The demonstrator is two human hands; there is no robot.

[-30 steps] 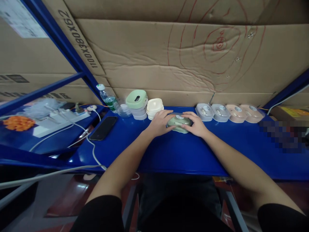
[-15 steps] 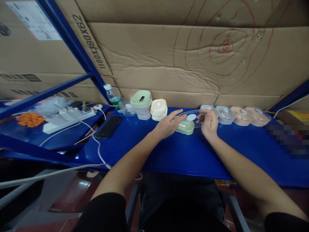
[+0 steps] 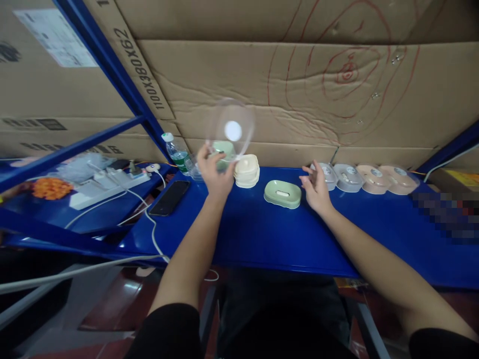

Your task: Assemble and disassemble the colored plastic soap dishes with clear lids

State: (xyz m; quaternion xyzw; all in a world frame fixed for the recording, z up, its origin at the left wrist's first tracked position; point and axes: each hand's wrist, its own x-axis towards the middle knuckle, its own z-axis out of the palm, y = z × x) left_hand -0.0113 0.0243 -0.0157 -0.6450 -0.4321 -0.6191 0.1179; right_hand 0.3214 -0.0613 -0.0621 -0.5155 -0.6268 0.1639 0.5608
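Note:
A clear plastic lid (image 3: 241,117) with a round white sticker is raised in my left hand (image 3: 217,174), whose fingers grip its lower edge. Behind that lid stand stacked green trays (image 3: 223,149), partly covered by it. My right hand (image 3: 317,192) hovers over the table with its fingers apart and nothing in them. Between the two hands a green oval dish (image 3: 282,193) with a slot in its middle sits uncovered on the blue table (image 3: 269,239). A stack of cream square pieces (image 3: 246,171) stands just right of my left hand.
Lidded grey boxes (image 3: 348,178) and pink boxes (image 3: 398,179) line the back right. At the left are a water bottle (image 3: 176,153), a phone (image 3: 170,198), a power strip (image 3: 101,192) with cables, and orange pieces (image 3: 51,188). A blue frame post (image 3: 116,67) and cardboard (image 3: 209,70) bound the table.
The clear lid has gone from between both hands above the green dish up and leftward in my left hand. My right hand has let go of it and stays near the dish.

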